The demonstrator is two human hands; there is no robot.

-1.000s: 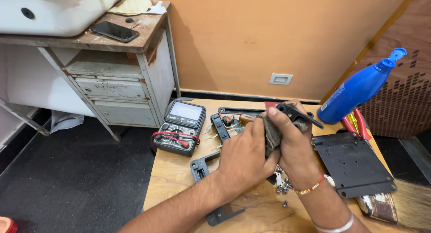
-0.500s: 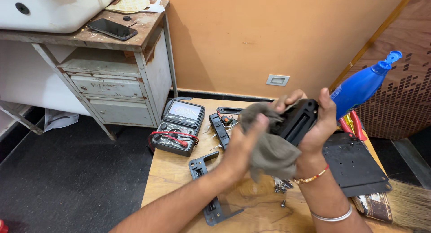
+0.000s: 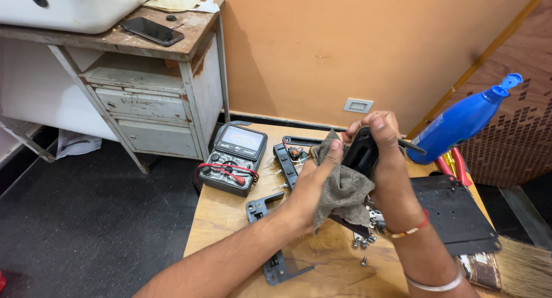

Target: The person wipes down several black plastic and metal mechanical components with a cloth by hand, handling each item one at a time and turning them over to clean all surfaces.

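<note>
The right hand [image 3: 391,160] grips a black part [image 3: 359,151] standing upright, and the left hand [image 3: 305,194] presses a gray cloth [image 3: 342,191] against its left side.

I cannot see most of the black part [image 3: 359,151]: my right hand [image 3: 391,166] and the grey cloth [image 3: 342,189] cover it. Right of the black part, the brush [image 3: 520,269] is cut off by the frame edge.

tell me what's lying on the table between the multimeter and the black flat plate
In the head view, between the multimeter and the black flat plate lie a black bracket, a small circuit strip and loose screws; the raised hands hide part of the stretch.
</note>
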